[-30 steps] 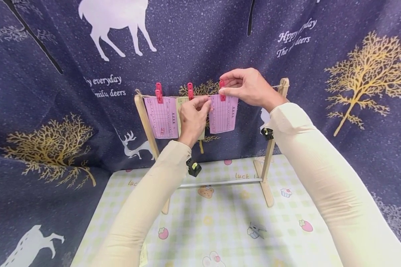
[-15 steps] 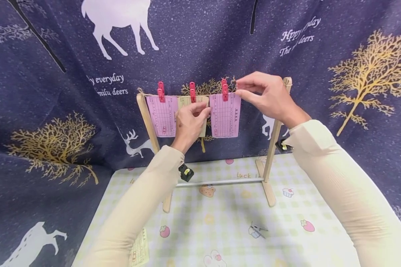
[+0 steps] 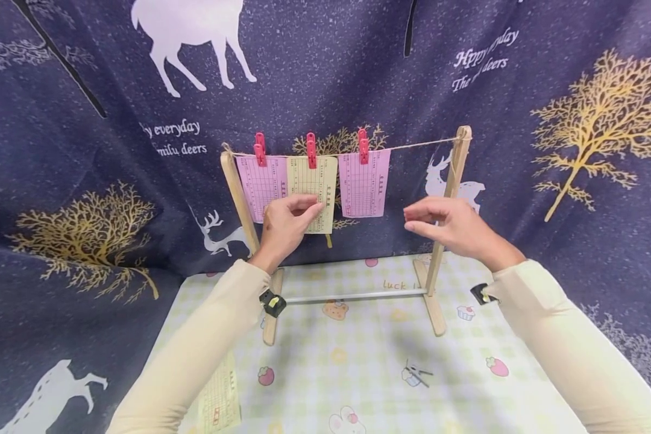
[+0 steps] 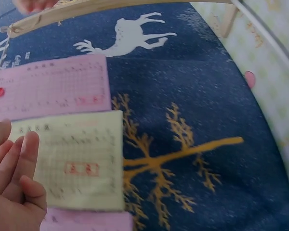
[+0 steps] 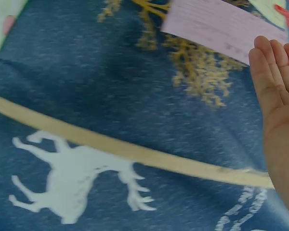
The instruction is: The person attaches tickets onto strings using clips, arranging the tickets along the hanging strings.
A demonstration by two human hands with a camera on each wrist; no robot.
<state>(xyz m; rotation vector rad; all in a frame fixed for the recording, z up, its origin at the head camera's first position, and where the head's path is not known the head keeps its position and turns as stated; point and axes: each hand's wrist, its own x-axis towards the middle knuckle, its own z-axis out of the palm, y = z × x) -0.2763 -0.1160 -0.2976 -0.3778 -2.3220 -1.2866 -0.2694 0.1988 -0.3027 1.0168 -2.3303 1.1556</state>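
Three paper slips hang side by side from a string, each under a red clothespin: a pink slip [image 3: 257,181] at left, a yellow slip [image 3: 302,176] in the middle and another pink slip [image 3: 363,187] at right. My left hand [image 3: 286,228] hovers in front of the left pink and yellow slips, fingers relaxed, holding nothing; it hides part of both. To the right of the last slip, my right hand [image 3: 452,226] is in the air before the wooden post [image 3: 456,172], loosely bent and bare. The middle clothespin [image 3: 311,150] grips the yellow slip's top edge.
A wooden rack with a metal rod [image 3: 358,295] low between its legs stands on a checked tablecloth [image 3: 358,349]. Another yellow slip [image 3: 222,392] lies at front left, partly under my left forearm. A dark blue printed cloth [image 3: 325,72] hangs behind.
My right hand has left the right-hand clothespin and moved right, then down. My left hand has dropped down and left from the slips' upper edges, exposing more of the yellow slip.
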